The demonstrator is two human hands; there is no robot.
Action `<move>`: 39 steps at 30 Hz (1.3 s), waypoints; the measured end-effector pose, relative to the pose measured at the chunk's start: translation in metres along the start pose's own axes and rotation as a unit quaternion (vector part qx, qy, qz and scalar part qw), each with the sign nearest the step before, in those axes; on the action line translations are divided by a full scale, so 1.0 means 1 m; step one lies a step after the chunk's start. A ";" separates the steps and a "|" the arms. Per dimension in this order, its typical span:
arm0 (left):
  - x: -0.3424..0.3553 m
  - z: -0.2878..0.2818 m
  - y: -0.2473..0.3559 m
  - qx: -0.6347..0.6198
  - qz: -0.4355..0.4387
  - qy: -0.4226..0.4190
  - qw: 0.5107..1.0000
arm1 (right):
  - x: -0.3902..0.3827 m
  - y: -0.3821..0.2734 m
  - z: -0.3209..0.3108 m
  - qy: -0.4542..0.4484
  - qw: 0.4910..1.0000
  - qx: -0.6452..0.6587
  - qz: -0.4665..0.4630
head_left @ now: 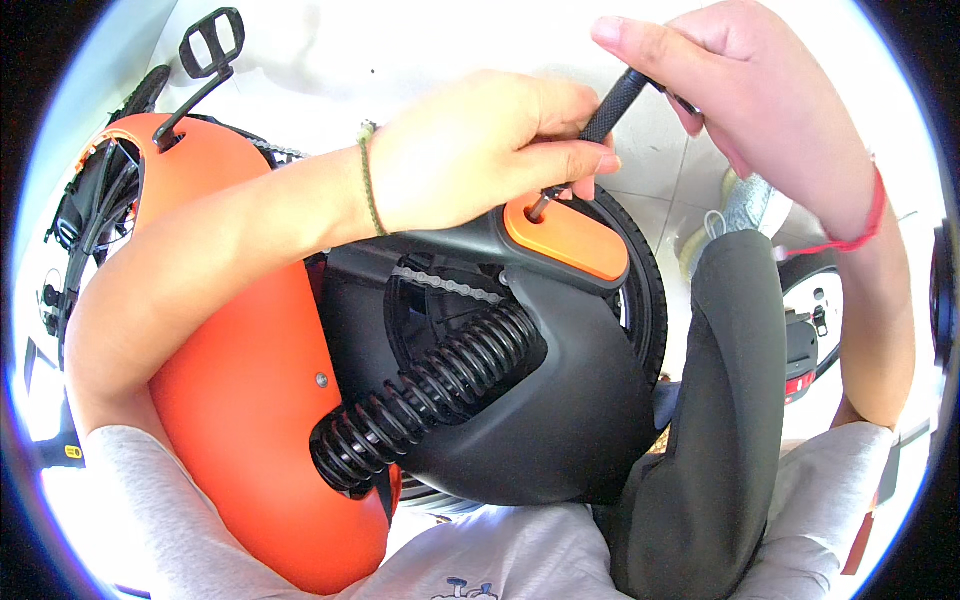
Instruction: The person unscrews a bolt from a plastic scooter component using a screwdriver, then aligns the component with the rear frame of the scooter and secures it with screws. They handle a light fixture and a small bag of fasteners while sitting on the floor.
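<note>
My left hand (470,150) is closed around the lower part of a screwdriver-like tool with a black knurled handle (612,108). The tool leans, and its thin metal shaft enters a round hole in an orange oval cover (575,245). My right hand (740,90) curls its fingers at the handle's upper end, where a dark piece shows under them; the thumb sticks out to the left. That cover sits on a black body shell (570,400) of a bike-like vehicle, over a black tyre (650,290). What the right fingers grip is partly hidden.
Left of the shell is a large orange body panel (250,400) with a small bolt (321,380). A black coil spring shock (425,390) joins the two, below a chain (450,284). A pedal (212,42) juts up far left. My dark-trousered leg (735,400) is on the right.
</note>
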State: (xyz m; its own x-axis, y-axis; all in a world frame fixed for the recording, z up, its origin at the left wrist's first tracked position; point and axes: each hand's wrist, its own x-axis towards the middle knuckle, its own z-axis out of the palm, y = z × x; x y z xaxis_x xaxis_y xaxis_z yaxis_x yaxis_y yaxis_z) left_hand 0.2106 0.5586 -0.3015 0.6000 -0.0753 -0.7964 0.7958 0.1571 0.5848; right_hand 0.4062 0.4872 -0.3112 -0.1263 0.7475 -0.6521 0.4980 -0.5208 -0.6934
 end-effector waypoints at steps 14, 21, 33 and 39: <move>0.000 -0.003 0.000 -0.017 0.015 -0.078 0.997 | -0.005 0.002 -0.003 0.017 0.993 -0.030 -0.113; 0.000 -0.007 -0.003 -0.040 0.049 -0.118 0.991 | -0.007 -0.001 -0.013 -0.001 0.983 -0.094 -0.158; 0.002 -0.008 -0.003 0.022 0.027 -0.059 0.998 | 0.003 -0.004 -0.019 0.003 0.931 -0.282 -0.230; 0.004 -0.008 -0.008 -0.023 0.005 -0.073 0.997 | -0.003 -0.005 -0.001 0.067 0.962 -0.059 -0.258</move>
State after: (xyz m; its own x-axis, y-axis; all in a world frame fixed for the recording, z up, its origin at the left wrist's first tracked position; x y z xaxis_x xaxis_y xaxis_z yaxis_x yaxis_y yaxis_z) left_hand 0.2063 0.5652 -0.3103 0.6158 -0.2149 -0.7580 0.7873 0.2039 0.5818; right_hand 0.4048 0.4883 -0.3051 -0.2744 0.9445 -0.1804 0.4942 -0.0224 -0.8691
